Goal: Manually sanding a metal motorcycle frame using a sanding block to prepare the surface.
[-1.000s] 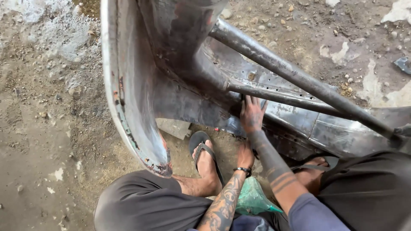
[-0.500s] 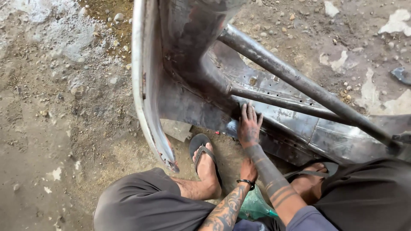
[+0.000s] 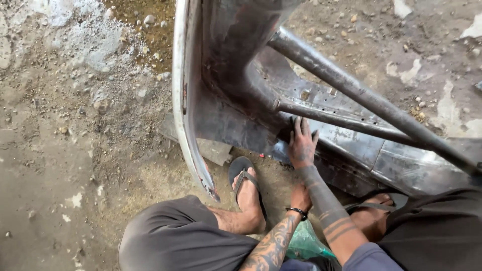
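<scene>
Bare ground [image 3: 75, 150] of packed dirt, gravel and pale cement patches fills the background; I see no labels or signs anywhere on it.

Largest item on it is a bare metal vehicle body shell [image 3: 236, 75], grey, rusted in places, tilted, with a pale curved edge running down toward my left foot. Since the earlier views the shell sits further right and fills more of the frame, so I judge my head has moved closer in over the work spot.

Two steel tubes [image 3: 351, 95] cross the shell's floor panel [image 3: 351, 138], which is perforated with small holes.

My right hand [image 3: 302, 145] lies flat on that panel where the lower tube meets the shell, fingers spread apart, gripping nothing. It has held this same spot throughout, so contact with the work is steady.

My left hand [image 3: 300, 196] is lower, behind the right forearm, with a black wristband [image 3: 297, 213]; I cannot tell whether it is closed or what it touches.

Black sandals [image 3: 243, 173] are on both feet.

One green plastic bag [image 3: 306, 243], crumpled and unmarked, rests between my knees.
</scene>
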